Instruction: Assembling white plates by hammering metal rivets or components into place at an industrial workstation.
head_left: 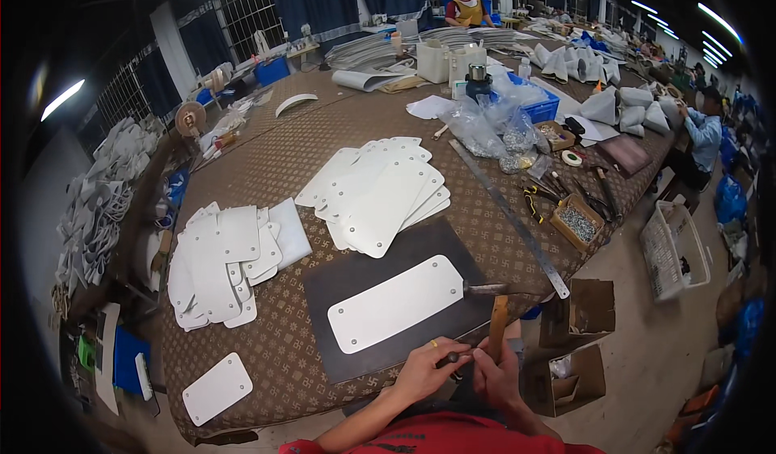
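My right hand point(499, 380) is closed round the wooden handle of a hammer point(499, 325), whose dark metal head is up at the right edge of the mat. Close beside it, my left hand point(430, 370) is closed on a short dark rod point(447, 359); its fingertips are near the right hand's. In front of both hands a white rounded panel point(396, 304) lies flat on a dark mat point(356, 363), with a round metal stud at each corner.
Studded white panels point(388, 187) are fanned behind the mat, with another pile point(214, 264) left. A single panel point(218, 388) lies front left. To the right are a steel ruler point(509, 212), a box of small metal parts point(577, 222), pliers point(533, 203) and cardboard boxes point(594, 308) below.
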